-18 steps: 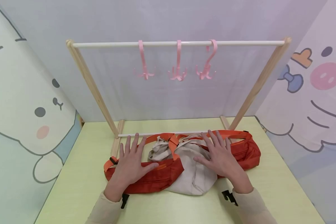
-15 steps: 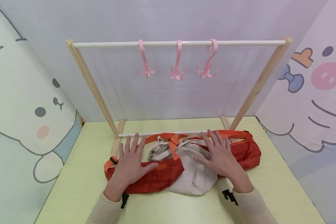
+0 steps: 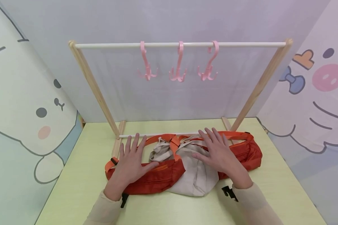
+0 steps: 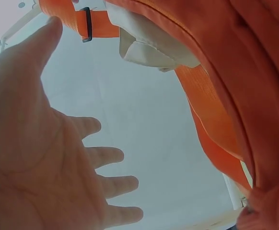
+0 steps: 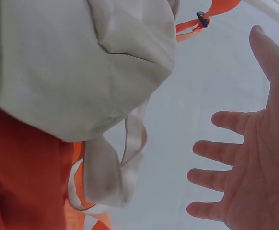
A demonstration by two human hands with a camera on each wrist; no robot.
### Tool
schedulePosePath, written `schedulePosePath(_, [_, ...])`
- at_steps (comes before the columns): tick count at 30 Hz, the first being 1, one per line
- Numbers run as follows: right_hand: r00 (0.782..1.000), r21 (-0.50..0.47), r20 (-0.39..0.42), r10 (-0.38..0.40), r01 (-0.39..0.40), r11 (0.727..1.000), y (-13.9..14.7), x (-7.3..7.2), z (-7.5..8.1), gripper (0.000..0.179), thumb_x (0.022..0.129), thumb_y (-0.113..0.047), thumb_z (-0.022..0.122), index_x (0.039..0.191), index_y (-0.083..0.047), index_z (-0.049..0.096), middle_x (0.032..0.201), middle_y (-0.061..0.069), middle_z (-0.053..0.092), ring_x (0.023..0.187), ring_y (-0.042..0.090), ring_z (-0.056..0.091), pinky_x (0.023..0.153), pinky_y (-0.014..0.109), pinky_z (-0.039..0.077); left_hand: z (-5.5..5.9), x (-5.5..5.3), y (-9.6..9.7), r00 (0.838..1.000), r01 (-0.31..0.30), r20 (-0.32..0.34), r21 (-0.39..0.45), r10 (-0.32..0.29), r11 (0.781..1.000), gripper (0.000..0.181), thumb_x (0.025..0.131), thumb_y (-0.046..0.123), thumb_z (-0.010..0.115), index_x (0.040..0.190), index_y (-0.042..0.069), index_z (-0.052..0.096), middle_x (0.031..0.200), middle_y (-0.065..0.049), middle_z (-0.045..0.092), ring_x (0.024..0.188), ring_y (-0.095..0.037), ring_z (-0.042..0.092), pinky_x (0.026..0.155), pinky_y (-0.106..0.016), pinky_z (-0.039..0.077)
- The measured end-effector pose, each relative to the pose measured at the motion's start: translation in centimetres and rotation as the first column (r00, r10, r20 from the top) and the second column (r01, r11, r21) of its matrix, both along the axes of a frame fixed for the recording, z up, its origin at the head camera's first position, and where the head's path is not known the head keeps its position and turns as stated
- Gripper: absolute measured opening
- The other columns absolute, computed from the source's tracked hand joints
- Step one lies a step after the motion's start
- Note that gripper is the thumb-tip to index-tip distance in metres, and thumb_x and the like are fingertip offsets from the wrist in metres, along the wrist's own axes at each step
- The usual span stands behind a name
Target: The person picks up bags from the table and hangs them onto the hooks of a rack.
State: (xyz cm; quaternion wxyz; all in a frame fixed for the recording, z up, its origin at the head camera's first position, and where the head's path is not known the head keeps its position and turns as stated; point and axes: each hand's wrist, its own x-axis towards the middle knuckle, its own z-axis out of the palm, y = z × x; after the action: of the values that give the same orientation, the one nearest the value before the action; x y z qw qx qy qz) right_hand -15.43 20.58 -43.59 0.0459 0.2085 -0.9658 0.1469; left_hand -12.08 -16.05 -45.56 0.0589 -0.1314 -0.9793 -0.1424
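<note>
Both hands are held palm down above a row of bags, fingers straight and spread, gripping nothing. The left hand point(image 3: 130, 165) is over a red waist bag point(image 3: 164, 176) with an orange strap; in the left wrist view, a gap separates the palm point(image 4: 39, 163) from the red cloth point(image 4: 254, 91). A beige cloth bag point(image 3: 198, 182) lies in the middle, its straps bunched at the back. Above its right side hovers the right hand point(image 3: 218, 156), partly hiding a second red waist bag point(image 3: 248, 153). The right wrist view shows that hand point(image 5: 257, 167) apart from the beige bag.
A wooden rack stands behind, with a white top rod point(image 3: 110, 45) and a low white rod point(image 3: 126, 136). Three pink hooks point(image 3: 179, 75) hang from the top rod. Black buckles point(image 3: 229, 193) lie near the front. Printed cloth walls point(image 3: 171, 103) surround the table point(image 3: 81, 187).
The right hand has shifted slightly left and farther from me. The left hand has barely moved, and the bags lie as before. The pink hooks have swung a little.
</note>
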Motion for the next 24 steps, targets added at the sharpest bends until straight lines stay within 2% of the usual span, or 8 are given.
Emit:
schedulePosePath(4, [1.0,-0.01,0.017,0.014,-0.014,1.0,-0.5,-0.3,0.6,0.103,0.093,-0.081,0.056,0.169,-0.016,0.029,0.17,0.019,0.03,0.158,0.046,0.017,0.12,0.074,0.013,0.1,-0.3,-0.2,1.0,0.008,-0.011,-0.016,-0.008,1.0,0.111,0.09,0.079,0.064,0.17,0.015,0.023,0.174,-0.02,0.018,0.158,-0.051,0.012,0.12,-0.074,0.014])
schedulePosePath(9, [0.999,-0.021,0.04,0.019,-0.018,1.0,-1.4,-0.9,1.2,0.099,0.095,-0.081,0.052,0.167,-0.015,0.035,0.165,0.016,0.039,0.155,0.044,0.027,0.12,0.071,0.018,0.1,-0.8,-0.6,1.0,-0.004,0.018,-0.045,0.005,0.999,0.107,0.093,0.074,0.063,0.17,0.013,0.022,0.174,-0.021,0.019,0.157,-0.051,0.013,0.121,-0.073,0.015])
schedulePosePath(14, [0.998,-0.027,0.056,0.019,-0.017,0.999,-2.4,-1.8,1.8,0.095,0.096,-0.081,0.05,0.163,-0.013,0.042,0.159,0.015,0.048,0.147,0.042,0.04,0.12,0.067,0.025,0.0,-1.7,-0.7,0.999,-0.01,0.033,-0.048,0.011,0.999,0.102,0.096,0.065,0.068,0.169,0.01,0.023,0.173,-0.024,0.02,0.157,-0.052,0.015,0.12,-0.074,0.015])
schedulePosePath(18, [0.997,-0.026,0.077,0.026,-0.024,0.999,-3.3,-2.5,2.4,0.09,0.099,-0.075,0.053,0.161,-0.011,0.045,0.155,0.016,0.052,0.144,0.042,0.045,0.119,0.064,0.03,0.2,-2.4,-0.7,0.999,-0.007,0.037,-0.04,0.008,0.999,0.099,0.097,0.058,0.071,0.168,0.008,0.026,0.171,-0.026,0.025,0.155,-0.053,0.018,0.119,-0.075,0.016])
schedulePosePath(24, [0.995,-0.018,0.093,0.024,-0.023,1.0,-4.7,-3.5,3.3,0.086,0.1,-0.075,0.05,0.156,-0.009,0.052,0.15,0.015,0.057,0.138,0.04,0.052,0.114,0.062,0.038,0.4,-3.4,-0.8,0.998,-0.007,0.055,-0.058,0.01,0.998,0.096,0.097,0.056,0.072,0.167,0.005,0.028,0.168,-0.027,0.03,0.153,-0.054,0.024,0.117,-0.076,0.021])
